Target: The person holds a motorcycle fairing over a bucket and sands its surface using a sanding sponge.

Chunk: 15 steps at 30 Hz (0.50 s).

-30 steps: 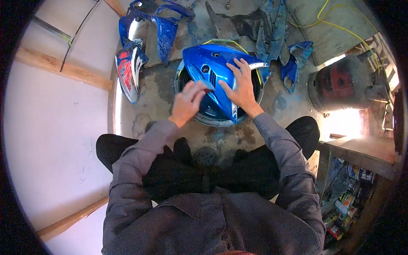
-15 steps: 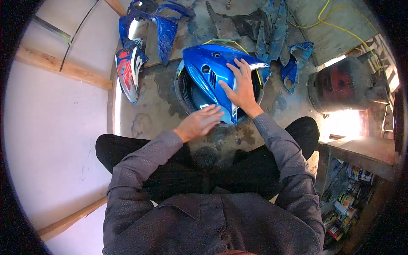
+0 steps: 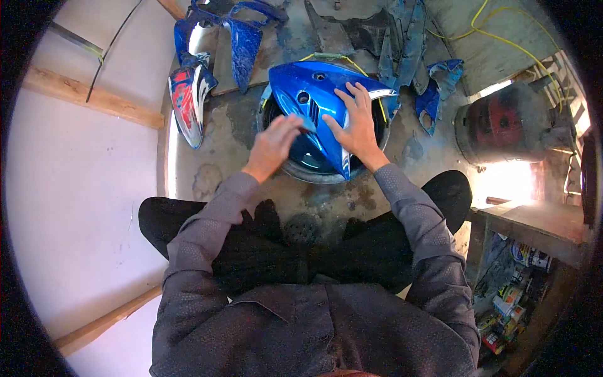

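A glossy blue motorbike fairing panel (image 3: 330, 81) with round holes and a slotted vent lies across a round black tub or tyre (image 3: 301, 169). My right hand (image 3: 361, 129) rests spread on the panel's right side, fingers extended and thumb apart. At the panel's left edge, near the vent, is my left hand (image 3: 273, 144), its fingers pressed together over a small light-blue sheet or pad (image 3: 308, 124). The hand covers most of that piece, so its exact kind is unclear.
Other blue panels (image 3: 245, 50) and a red-and-white panel (image 3: 186, 103) lie at the far left. Dark panels (image 3: 358, 34) and a blue piece (image 3: 428, 107) are at the far right. A rusty tank (image 3: 502, 122) and wooden bench (image 3: 540, 223) stand right; a white wall (image 3: 75, 188) is left.
My left hand has moved up and left along the panel, from its near tip to beside the vent, with the light-blue piece. My right hand has stayed almost in place.
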Tool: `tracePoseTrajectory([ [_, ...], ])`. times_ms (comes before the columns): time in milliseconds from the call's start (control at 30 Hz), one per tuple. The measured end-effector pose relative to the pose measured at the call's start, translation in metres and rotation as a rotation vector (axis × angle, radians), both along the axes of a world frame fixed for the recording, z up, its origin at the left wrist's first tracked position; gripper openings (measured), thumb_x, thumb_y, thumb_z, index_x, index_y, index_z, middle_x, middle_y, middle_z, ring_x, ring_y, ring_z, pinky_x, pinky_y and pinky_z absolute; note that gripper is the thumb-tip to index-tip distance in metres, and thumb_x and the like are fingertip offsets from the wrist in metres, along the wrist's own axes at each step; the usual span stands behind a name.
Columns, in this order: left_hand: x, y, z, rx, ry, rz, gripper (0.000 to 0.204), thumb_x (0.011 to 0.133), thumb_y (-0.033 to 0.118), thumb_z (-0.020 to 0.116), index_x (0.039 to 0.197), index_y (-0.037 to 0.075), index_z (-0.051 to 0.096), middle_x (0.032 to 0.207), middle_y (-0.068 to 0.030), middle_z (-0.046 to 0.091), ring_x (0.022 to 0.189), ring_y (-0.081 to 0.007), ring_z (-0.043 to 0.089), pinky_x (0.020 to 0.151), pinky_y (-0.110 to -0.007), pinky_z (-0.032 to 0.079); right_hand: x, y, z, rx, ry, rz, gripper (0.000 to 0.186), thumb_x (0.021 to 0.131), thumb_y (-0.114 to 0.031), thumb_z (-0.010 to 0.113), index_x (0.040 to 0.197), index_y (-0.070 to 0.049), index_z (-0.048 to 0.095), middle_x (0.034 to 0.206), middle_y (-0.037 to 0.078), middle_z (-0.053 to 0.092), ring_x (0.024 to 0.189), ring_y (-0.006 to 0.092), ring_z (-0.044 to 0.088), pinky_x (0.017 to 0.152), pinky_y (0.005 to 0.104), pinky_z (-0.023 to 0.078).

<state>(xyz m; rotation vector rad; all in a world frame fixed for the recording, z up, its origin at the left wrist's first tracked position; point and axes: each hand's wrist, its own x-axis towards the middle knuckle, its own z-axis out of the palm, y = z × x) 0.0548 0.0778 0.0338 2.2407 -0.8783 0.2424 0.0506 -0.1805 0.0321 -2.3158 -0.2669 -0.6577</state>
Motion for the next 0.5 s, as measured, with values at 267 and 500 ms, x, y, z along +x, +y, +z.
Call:
tracePoseTrajectory([
  [267,-0.032,-0.013,-0.007,0.032,-0.041,-0.230,0.033,0.099,0.013,0.074,0.132,0.011,0.071,0.133,-0.0132,0.074,0.124,-0.0371,0.071,0.098,-0.046,0.062,-0.001,-0.002,-0.004,-0.008,-0.007,0.001,0.067,0.085,-0.034,0.086,0.142,-0.005,0.063,0.155,0.026,0.050,0.152,0.0490,0.037,0.125,0.0579,0.033],
  [500,-0.033,-0.015,-0.005,-0.042,-0.022,-0.148,0.028,0.099,0.015,0.074,0.126,0.010,0.072,0.128,-0.0106,0.074,0.115,-0.0327,0.073,0.090,-0.044,0.065,0.000,0.000,-0.005,-0.020,-0.009,0.004,0.068,0.085,-0.033,0.086,0.142,-0.005,0.063,0.155,0.027,0.049,0.152,0.0492,0.036,0.125,0.0576,0.034],
])
